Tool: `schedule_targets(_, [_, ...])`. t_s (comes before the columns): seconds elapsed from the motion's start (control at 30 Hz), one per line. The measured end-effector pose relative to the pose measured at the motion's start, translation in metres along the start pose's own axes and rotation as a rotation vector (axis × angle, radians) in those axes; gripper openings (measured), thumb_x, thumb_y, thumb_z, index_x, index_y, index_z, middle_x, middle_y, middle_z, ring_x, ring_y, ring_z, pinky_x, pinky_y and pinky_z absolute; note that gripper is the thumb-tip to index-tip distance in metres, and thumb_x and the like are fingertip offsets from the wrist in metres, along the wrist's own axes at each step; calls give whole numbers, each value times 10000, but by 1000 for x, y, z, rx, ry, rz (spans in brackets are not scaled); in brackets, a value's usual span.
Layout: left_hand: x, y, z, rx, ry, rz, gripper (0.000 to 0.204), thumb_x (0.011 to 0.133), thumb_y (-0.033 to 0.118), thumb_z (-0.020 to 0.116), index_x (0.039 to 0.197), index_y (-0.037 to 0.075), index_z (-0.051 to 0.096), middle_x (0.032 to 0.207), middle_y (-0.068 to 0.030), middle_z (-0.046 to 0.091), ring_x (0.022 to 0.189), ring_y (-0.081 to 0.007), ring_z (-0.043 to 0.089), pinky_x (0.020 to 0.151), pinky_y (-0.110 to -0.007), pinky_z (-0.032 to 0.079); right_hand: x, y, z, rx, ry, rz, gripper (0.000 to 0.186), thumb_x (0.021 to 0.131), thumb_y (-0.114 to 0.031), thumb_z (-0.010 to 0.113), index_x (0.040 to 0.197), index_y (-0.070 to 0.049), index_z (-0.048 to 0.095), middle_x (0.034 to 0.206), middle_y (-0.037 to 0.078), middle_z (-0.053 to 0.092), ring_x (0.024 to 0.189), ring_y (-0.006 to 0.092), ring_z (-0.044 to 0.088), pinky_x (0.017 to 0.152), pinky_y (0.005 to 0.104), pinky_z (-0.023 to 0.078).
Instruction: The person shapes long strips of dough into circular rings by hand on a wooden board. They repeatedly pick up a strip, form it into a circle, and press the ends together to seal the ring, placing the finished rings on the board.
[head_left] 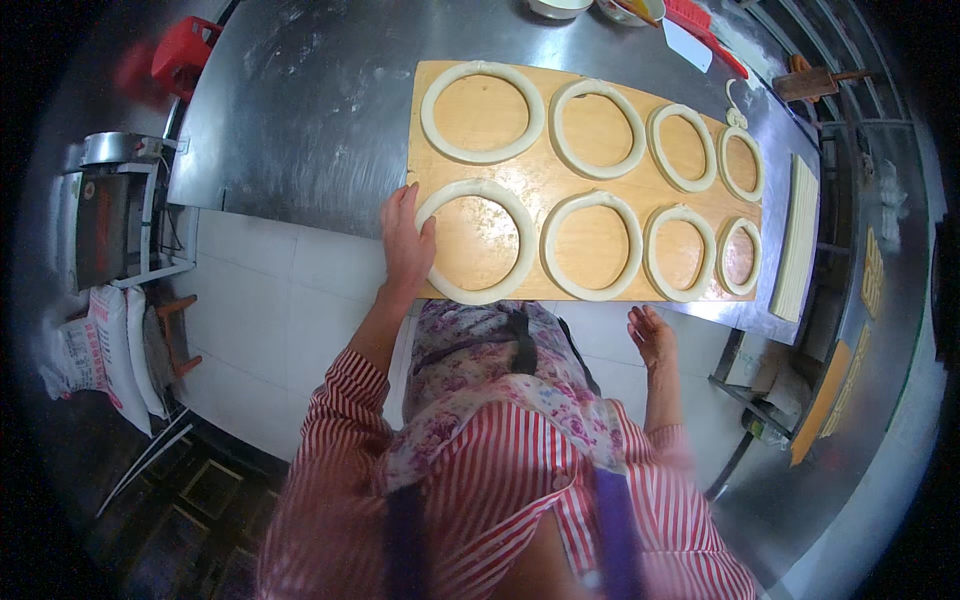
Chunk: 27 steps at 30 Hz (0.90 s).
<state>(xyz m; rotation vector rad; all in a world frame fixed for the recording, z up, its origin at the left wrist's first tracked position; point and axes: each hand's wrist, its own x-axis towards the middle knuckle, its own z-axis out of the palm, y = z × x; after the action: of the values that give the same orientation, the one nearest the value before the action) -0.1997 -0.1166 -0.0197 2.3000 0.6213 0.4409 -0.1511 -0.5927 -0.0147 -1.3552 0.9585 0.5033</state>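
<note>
A long pale wooden board (500, 170) lies on the metal table, bearing several rings of dough in two rows. My left hand (405, 245) grips the board at its left edge, the thumb over the top beside the near left dough ring (437, 283); its other fingertips are partly hidden at the edge. Just off the table's front side, my right hand (652, 338) is held low with loosely spread fingers and nothing in it. Closest to it on the board is a near-row dough ring (650, 270).
The steel table (300, 120) carries bowls (560, 8) and a red brush (700, 25) at the back. Long dough strips (797, 240) lie at the right, with a dough scrap (737, 118) behind. White sacks (115, 350) stand at left; a metal rack (850, 130) is at right.
</note>
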Motion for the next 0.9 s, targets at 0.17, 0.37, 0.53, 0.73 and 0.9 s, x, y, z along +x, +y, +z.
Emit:
schedule_targets(0.17, [-45, -19, -7, -556, 176, -462, 364, 938, 142, 671, 1249, -20, 573, 1140, -107, 607, 1048, -203, 578, 925, -367, 474, 41, -7, -45, 223, -294, 156, 195, 988, -254, 620, 1063, -74, 618, 1115, 111, 716, 1025, 230, 692, 894, 413, 569])
schedule_targets(0.37, [-91, -29, -10, -1232, -28, -914, 336, 1008, 262, 597, 1197, -15, 626, 1096, -86, 677, 962, -189, 647, 849, -338, 521, 22, -28, -32, 268, -222, 154, 194, 996, -257, 607, 1040, -68, 611, 1115, 150, 712, 1003, 266, 706, 862, 415, 596])
schedule_targets(0.53, [-89, -12, -23, -1138, 159, -792, 245, 999, 185, 601, 1092, -35, 653, 1009, -87, 700, 876, -175, 664, 823, -319, 535, 27, -39, -65, 73, -222, 241, 277, 1033, -304, 537, 1137, -53, 589, 1142, 170, 700, 1020, 295, 702, 871, 437, 596])
schedule_targets(0.73, [-50, -28, -92, -1112, 284, -783, 221, 956, 172, 661, 1029, -37, 667, 975, -90, 705, 867, -173, 669, 821, -317, 536, 5, -15, -51, 165, -324, 71, 320, 966, -227, 594, 1208, -17, 580, 1154, 148, 690, 1072, 287, 680, 934, 456, 566])
schedule_targets(0.9, [-10, -87, -166, -1076, 299, -713, 202, 948, 162, 653, 1023, -25, 672, 975, -84, 689, 877, -181, 663, 839, -334, 535, -16, 39, 22, 331, -479, 54, 349, 835, -37, 654, 1175, 26, 601, 1187, 135, 676, 1121, 295, 654, 1042, 497, 507])
